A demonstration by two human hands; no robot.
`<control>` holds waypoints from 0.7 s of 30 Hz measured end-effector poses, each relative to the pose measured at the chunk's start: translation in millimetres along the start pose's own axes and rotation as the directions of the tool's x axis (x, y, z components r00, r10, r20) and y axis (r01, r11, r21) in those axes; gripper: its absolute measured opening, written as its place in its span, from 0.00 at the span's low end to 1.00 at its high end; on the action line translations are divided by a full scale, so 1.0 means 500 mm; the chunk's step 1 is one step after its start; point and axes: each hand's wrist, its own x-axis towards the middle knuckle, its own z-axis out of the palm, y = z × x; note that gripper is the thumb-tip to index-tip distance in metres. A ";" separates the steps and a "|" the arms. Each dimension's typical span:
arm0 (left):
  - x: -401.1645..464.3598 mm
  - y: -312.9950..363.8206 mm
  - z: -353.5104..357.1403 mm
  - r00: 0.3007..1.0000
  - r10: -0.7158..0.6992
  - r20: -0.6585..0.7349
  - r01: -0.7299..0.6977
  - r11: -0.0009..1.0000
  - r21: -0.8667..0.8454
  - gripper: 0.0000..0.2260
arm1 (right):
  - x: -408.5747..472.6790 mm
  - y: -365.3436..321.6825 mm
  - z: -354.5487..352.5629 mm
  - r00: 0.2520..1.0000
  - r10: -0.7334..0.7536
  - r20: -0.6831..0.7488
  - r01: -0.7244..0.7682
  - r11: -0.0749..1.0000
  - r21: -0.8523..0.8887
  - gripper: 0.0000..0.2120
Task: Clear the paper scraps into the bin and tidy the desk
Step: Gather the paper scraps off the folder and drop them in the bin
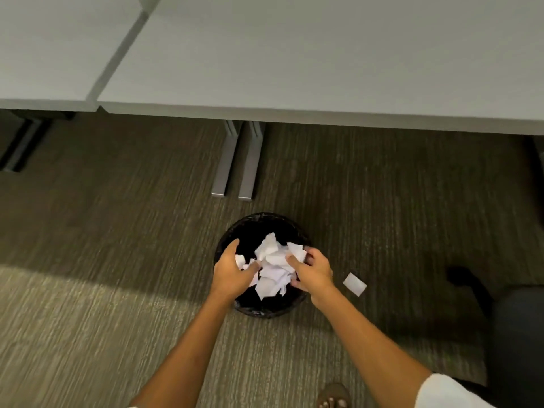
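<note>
grip: left hand (232, 270) and right hand (312, 272) cup a wad of torn paper scraps (272, 267), fingers loosely curled | held over the black mesh wastebasket (259, 310) so pieces drop inside | one stray scrap (354, 284) on carpet beside it | desk (294, 69) looks bare

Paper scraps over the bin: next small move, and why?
Probably open both hands and let the paper scraps drop. The left hand and right hand hold the bunch directly above the black bin, so a release should land it inside. After that, one loose scrap lies on the carpet just right of the bin.
</note>
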 end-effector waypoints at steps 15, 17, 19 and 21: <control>-0.067 0.023 0.202 0.986 -0.073 0.150 0.059 0.994 0.094 0.29 | -0.043 0.101 -0.263 0.976 0.218 0.005 -0.215 0.958 0.190 0.32; -0.082 0.066 0.254 0.976 -0.021 0.215 -0.007 0.992 0.129 0.30 | -0.068 0.110 -0.339 0.985 0.168 -0.047 -0.157 0.970 0.188 0.26; -0.101 0.110 0.305 0.969 0.041 0.244 -0.080 0.985 0.152 0.31 | -0.095 0.119 -0.419 0.984 0.126 -0.127 -0.100 0.976 0.191 0.27; -0.123 0.148 0.356 0.955 0.110 0.274 -0.161 0.972 0.174 0.32 | -0.128 0.129 -0.500 0.971 0.067 -0.232 -0.028 0.986 0.167 0.25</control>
